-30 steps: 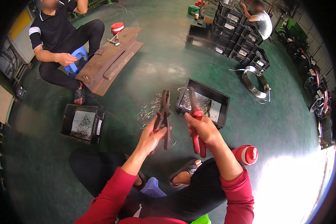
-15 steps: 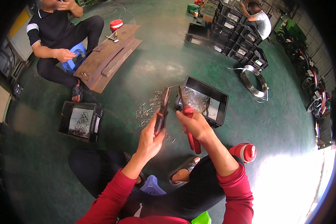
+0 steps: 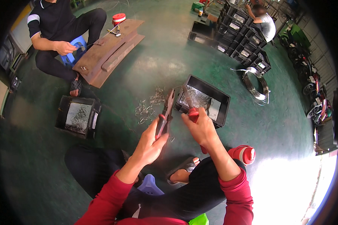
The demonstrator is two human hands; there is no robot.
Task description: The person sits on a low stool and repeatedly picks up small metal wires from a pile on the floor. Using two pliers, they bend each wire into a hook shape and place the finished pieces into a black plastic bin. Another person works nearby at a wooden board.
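My left hand (image 3: pixel 150 144) is closed round pliers (image 3: pixel 170 100) with red and black handles, their dark jaws pointing up and away from me. Red-handled pliers (image 3: pixel 192 113) are in my right hand (image 3: pixel 203 129), with the fingers wrapped round the grips. A thin short wire (image 3: pixel 178 87) spans the small gap between the two tips; how firmly each jaw grips it is too small to tell. On the floor just left of the pliers lie loose bent wire pieces (image 3: pixel 144 110). A black crate (image 3: pixel 226 106) holding many small metal pieces sits behind my right hand.
A second black crate (image 3: pixel 59 112) stands at the left. Further off are a rusty metal beam (image 3: pixel 120 37), a seated person (image 3: pixel 50 26), stacked black crates (image 3: pixel 233 35) and a wire coil (image 3: pixel 248 84). A red jug (image 3: pixel 247 154) stands by my right knee.
The two pliers' tips have come closer together. My right hand has turned its pliers, so their handles show less below the hand. The whole view has shifted slightly.
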